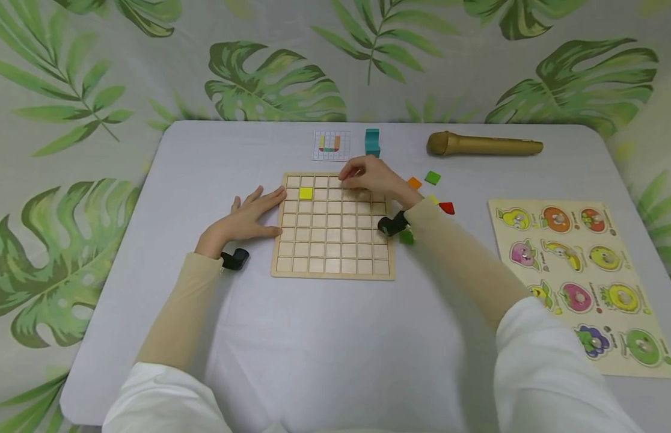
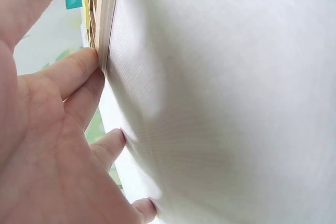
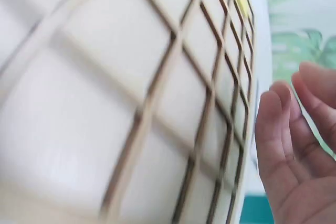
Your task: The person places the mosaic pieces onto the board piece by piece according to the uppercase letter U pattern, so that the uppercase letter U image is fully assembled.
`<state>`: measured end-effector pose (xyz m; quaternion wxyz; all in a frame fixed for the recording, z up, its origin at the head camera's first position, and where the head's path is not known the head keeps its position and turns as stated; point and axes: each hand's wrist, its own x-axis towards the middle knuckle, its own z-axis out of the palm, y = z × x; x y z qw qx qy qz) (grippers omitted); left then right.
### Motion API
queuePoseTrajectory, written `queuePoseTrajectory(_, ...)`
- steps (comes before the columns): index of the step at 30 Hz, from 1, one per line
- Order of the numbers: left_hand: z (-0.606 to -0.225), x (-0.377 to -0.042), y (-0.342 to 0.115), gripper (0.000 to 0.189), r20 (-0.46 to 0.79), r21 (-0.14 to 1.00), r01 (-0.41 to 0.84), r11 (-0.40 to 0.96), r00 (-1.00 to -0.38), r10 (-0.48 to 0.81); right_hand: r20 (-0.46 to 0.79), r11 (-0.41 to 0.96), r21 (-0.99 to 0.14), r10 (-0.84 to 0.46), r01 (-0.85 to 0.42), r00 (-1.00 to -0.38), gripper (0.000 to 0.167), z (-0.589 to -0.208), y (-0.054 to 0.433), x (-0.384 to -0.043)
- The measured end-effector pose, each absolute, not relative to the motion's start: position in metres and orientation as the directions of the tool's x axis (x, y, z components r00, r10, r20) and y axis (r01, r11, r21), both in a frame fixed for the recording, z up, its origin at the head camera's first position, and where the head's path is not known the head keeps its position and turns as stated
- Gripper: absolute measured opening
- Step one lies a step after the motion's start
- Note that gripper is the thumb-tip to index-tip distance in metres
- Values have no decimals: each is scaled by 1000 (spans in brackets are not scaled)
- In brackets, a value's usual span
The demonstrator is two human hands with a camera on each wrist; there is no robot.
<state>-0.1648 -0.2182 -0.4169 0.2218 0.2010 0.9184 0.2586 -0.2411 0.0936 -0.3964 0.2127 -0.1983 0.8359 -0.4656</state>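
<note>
While the left hand [image 1: 249, 219] was laid, grip spread and unfilled, against the left edge of the gridded wooden board [image 1: 332, 234] on the desk [image 1: 335, 337], the right hand [image 1: 370, 176] was held, fingers bent, over the far rows; whether anything was pinched could not be told. One yellow tile [image 1: 305, 193] was set in the second far row.

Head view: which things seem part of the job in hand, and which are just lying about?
Likely in use:
grid board
yellow tile on it
loose tiles beside it
pattern card

Likely lying about:
gold microphone
fruit puzzle
teal block, though its role is unclear
</note>
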Motion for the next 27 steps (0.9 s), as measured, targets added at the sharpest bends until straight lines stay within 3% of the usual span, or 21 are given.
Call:
queuePoseTrajectory(4, -417, -165, -218, 88, -303, 567, 256, 783, -819, 487, -207, 433, -900, -527, -50, -824, 25, -392, 137, -243)
queuePoseTrajectory(12, -416, -164, -217, 88, -313, 569, 243, 785, -819, 481, -316, 448, -889, -446, 97, -837, 33, -388, 223, -244)
queuePoseTrajectory(18, -416, -164, -217, 88, -321, 572, 236, 785, -817, 479, -349, 365, -909, -405, 200, -845, 29, -389, 267, -237)
queuePoseTrajectory(27, -416, -165, -217, 88, -317, 567, 246, 786, -816, 484, -335, 438, -888, -408, 139, -849, 30, -397, 284, -229)
